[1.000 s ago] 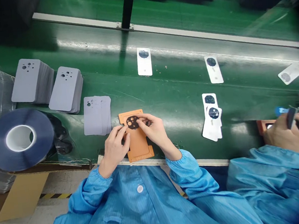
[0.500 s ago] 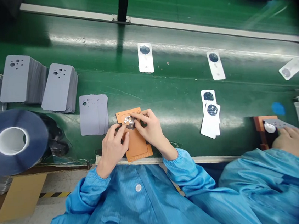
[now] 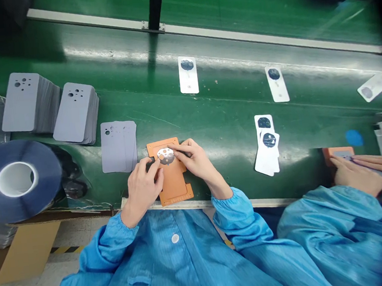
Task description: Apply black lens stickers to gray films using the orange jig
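An orange fixture plate lies near the front edge of the green bench, with a shiny round disc with several holes in its upper part. My left hand rests at the plate's left side, fingers apart, its index fingertip at the disc's left edge. From the right, my right hand reaches over the plate with its fingertips at the disc's upper right edge. Neither hand grasps anything that shows. Left of the plate lie several overlapping grey sheets with holes.
Two stacks of grey sheets and a large film roll are at the left. White cards with dark discs lie beyond and to the right. A co-worker's hands work at another orange fixture.
My right hand's fingers have spread slightly and its wrist has shifted right. My left hand stays nearly where it was. The co-worker's hands have moved left over their orange fixture.
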`<state>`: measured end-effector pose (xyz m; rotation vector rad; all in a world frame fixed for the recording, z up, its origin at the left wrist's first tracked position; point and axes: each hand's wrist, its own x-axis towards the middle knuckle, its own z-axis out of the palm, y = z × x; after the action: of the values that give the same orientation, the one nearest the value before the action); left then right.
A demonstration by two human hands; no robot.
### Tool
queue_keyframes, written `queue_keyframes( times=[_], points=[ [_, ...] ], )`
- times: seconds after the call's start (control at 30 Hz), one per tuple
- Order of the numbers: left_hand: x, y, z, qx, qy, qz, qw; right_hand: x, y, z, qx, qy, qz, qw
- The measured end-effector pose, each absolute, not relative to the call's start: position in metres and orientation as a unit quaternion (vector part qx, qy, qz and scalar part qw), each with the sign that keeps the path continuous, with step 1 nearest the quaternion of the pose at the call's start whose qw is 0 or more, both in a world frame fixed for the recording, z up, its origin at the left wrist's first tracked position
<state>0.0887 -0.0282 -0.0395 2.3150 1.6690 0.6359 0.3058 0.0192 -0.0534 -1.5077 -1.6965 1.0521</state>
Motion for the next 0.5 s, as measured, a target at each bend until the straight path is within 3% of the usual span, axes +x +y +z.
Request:
queue_keyframes(
  times=[0.23, 0.33, 0.5],
  points=[
    [0.071, -0.019, -0.04, 0.666, 0.595, 0.371, 0.254, 0.326, 0.016, -0.055, -0.625, -0.579, 0.385, 0.355],
    [0.044, -0.012, -0.034, 0.62, 0.669, 0.365, 0.187, 0.328, 0.01, -0.055, -0.63, -0.565, 0.386, 0.367],
    [0.002, -0.009, -0.023, 0.534, 0.826, 0.171, 0.058, 0.325, 0.006, -0.054, -0.625, -0.563, 0.392, 0.373]
  ],
)
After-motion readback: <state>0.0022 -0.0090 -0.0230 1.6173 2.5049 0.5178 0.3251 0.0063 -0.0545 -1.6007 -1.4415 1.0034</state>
